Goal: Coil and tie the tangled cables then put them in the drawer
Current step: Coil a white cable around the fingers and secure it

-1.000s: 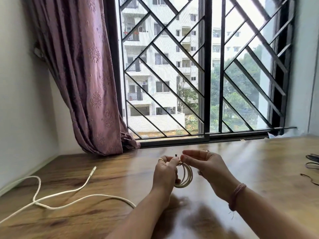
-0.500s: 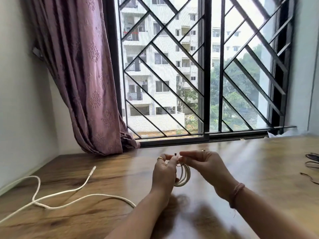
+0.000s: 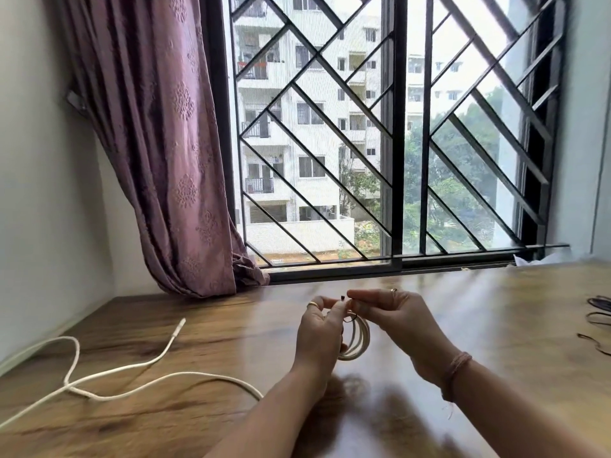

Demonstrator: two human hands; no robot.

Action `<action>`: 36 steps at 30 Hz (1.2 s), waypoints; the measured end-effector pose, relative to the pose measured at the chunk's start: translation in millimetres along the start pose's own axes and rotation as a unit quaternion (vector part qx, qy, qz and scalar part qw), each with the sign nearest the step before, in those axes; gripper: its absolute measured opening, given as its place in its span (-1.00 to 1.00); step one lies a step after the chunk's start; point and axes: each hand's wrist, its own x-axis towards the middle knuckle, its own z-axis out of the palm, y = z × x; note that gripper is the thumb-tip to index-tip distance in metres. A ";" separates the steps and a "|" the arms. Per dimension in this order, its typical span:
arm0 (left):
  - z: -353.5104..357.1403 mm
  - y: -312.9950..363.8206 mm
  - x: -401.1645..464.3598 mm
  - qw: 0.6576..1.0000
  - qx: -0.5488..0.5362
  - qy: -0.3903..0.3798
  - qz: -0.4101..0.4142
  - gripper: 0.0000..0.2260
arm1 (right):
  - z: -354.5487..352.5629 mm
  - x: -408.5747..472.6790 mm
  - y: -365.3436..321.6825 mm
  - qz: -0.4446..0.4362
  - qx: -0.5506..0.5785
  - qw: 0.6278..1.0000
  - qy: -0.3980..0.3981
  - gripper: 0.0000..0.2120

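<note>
A small coil of white cable (image 3: 358, 338) hangs between my hands above the wooden table (image 3: 496, 325). My left hand (image 3: 319, 328) grips the coil's top, thumb and forefinger pinching it. My right hand (image 3: 393, 312) pinches a thin dark tie (image 3: 344, 298) at the top of the coil; a dark loop of it wraps the strands. A second white cable (image 3: 132, 375) lies loose and uncoiled on the table at the left, its plug end (image 3: 180, 325) pointing toward the window. No drawer is in view.
Dark cables (image 3: 600, 312) lie at the table's right edge. A mauve curtain (image 3: 158, 143) hangs at the back left, touching the table. A barred window (image 3: 396, 127) runs along the far edge, with a white wall on the left.
Both hands stay on the coil with small finger shifts at the tie. The loose cable on the left has not moved.
</note>
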 end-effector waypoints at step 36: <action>-0.1 6.4 -3.4 1.000 0.028 0.005 0.004 -0.88 | -0.6 -1.2 -0.3 -0.004 -0.034 0.999 0.010 -0.83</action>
